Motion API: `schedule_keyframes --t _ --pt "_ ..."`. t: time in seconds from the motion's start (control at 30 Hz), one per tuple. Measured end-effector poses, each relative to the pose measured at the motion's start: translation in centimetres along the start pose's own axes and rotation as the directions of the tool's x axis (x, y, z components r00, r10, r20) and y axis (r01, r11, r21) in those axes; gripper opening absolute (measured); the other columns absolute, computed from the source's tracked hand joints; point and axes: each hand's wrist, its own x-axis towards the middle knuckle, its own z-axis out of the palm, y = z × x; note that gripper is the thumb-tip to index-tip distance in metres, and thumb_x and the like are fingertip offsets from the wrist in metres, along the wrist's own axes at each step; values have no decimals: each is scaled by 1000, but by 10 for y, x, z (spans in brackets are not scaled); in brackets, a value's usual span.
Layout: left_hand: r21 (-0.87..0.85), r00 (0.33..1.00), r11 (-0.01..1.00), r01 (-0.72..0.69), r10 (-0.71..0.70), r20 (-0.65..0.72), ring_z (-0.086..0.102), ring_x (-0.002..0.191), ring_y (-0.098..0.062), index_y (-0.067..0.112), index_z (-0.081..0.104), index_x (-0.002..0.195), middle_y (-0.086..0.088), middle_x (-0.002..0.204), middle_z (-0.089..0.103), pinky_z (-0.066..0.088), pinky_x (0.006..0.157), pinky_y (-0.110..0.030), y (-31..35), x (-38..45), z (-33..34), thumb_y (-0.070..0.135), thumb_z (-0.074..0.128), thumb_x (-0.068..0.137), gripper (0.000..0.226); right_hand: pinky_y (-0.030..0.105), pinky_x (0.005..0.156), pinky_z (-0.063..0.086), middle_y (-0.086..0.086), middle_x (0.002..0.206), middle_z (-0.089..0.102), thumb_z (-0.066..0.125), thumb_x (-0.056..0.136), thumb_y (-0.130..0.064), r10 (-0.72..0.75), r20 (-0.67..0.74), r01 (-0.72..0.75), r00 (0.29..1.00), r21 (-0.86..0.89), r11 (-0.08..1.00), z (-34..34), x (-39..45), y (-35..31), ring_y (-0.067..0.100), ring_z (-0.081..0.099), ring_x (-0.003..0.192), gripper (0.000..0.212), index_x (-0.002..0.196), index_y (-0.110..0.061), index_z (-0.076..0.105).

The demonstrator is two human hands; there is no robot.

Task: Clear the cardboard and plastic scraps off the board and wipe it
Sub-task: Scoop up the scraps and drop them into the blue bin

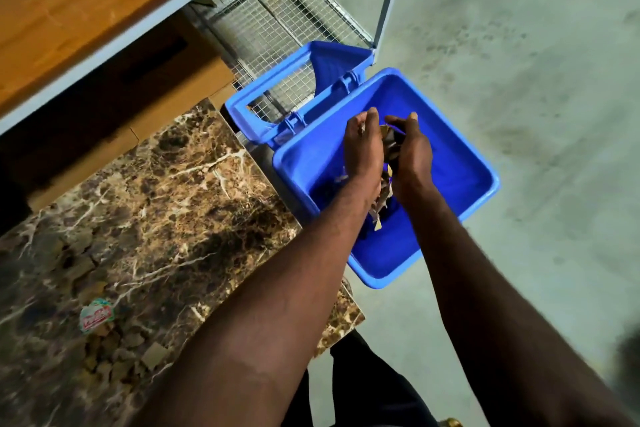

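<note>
Scraps (386,163) cupped between left hand (362,149) and right hand (412,152) over the blue bin (460,163), more cardboard bits (114,354) and a wrapper (97,315) left on the marble board (166,204), wiping undone.

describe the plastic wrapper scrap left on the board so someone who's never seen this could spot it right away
Start at the brown marble-patterned board left of the blue bin. Near its lower left lies a cluster of brown cardboard scraps. The plastic wrapper scrap sits at the cluster's upper edge: the only pale piece, white and mint green with red print.
</note>
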Motion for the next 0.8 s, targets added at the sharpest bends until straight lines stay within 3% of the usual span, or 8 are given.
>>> schedule_keyframes --t 0.1,0.17,0.23,0.3,0.4,0.6,0.7,0.8 --pt "-87 999 995 45 -43 19 72 92 -21 20 64 125 -1 105 71 60 91 -48 1 7 3 58 50 101 46 33 71 52 9 120 70 41 105 -66 32 -22 -30 999 115 993 0 10 -4 19 69 86 57 119 -23 75" --pt "-164 995 982 96 -93 22 70 89 -18 22 61 133 4 103 68 60 93 -49 2 10 2 60 50 101 50 41 90 56 5 137 61 41 104 -71 64 -57 -56 996 146 988 -1 14 -7 22 68 110 58 123 -27 74" --pt "-196 991 971 134 -131 25 70 91 -20 21 60 135 6 101 65 59 95 -47 1 14 2 58 50 103 50 48 105 54 3 139 59 41 103 -74 90 -67 -78 994 161 984 -3 18 -7 24 65 121 60 125 -28 73" --pt "-200 988 968 153 -149 35 72 96 -22 23 59 137 3 105 67 60 95 -49 1 15 -2 61 50 100 54 51 106 53 3 143 57 40 102 -75 104 -66 -93 992 159 983 -5 20 -7 26 61 127 62 129 -28 71" --pt "-163 987 974 159 -158 17 63 85 -9 23 58 139 11 97 60 59 90 -43 6 10 -8 58 48 105 50 55 107 51 4 153 51 40 101 -77 114 -81 -102 990 145 984 -3 19 -8 29 52 135 64 132 -29 69" --pt "-136 988 978 156 -157 4 61 124 -23 25 59 140 1 141 61 51 107 -54 3 8 -31 65 46 100 58 54 104 54 3 140 61 41 102 -75 86 -75 -78 994 106 991 12 7 1 27 62 125 64 125 -25 73" --pt "-111 995 990 86 -91 -40 70 108 -18 19 66 124 0 122 72 56 98 -46 -3 5 -58 51 52 102 41 48 96 59 7 128 68 40 106 -68 81 -52 -78 995 63 995 31 -7 6 29 70 115 62 117 -19 75" --pt "-167 997 986 15 -28 -75 73 93 -19 12 71 110 -7 105 76 60 90 -43 -10 0 -99 24 61 104 17 40 77 59 13 114 76 43 110 -57 41 3 -41 999 -39 998 59 -30 22 26 74 95 55 110 -12 75"
